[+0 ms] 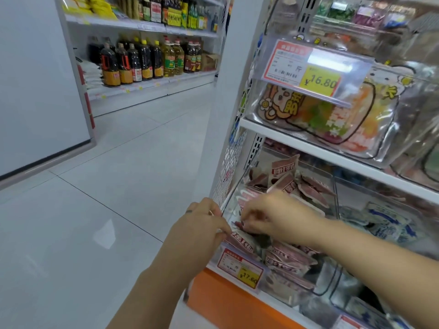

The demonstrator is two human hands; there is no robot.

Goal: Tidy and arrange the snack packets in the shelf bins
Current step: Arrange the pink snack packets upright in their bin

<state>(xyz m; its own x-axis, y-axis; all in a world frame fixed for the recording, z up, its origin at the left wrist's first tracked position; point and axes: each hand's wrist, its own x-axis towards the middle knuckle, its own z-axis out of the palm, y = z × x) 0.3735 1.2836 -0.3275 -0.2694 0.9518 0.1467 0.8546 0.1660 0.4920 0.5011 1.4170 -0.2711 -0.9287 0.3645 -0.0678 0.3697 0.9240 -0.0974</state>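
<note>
- Tiled floor (118, 186): we see it fill the frame from 7 to 10 o'clock, pale and glossy.
- Shelf unit (308, 148): white boards on an orange base, occupying the frame from 1 to 5 o'clock.
- Far shelves of oil bottles (142, 60): at 11 o'clock, well apart from the hands.
- Upper bin (280, 108): clear, with cartoon stickers, at 2 o'clock. A price tag (318, 67) reading 16.80 hangs on its front.
- Lower bin (333, 198): clear-walled, at 5 o'clock, one shelf below the upper bin.
- Snack packets (292, 186): pink and white, piled loosely inside the lower bin, some tilted on edge.
- Blue packets (389, 224): in the neighbouring compartment, at 3 o'clock of the lower bin.
- Right hand (268, 214): reaches into the lower bin, fingers curled down onto the pile. Blur keeps us from telling whether they grasp anything.
- Left hand (202, 224): at the bin's 9 o'clock corner, thumb and fingers pinched on the edge of the front packet (240, 239).
- Yellow tag (240, 267): reads 17.60, at 6 o'clock of the front packet.
</note>
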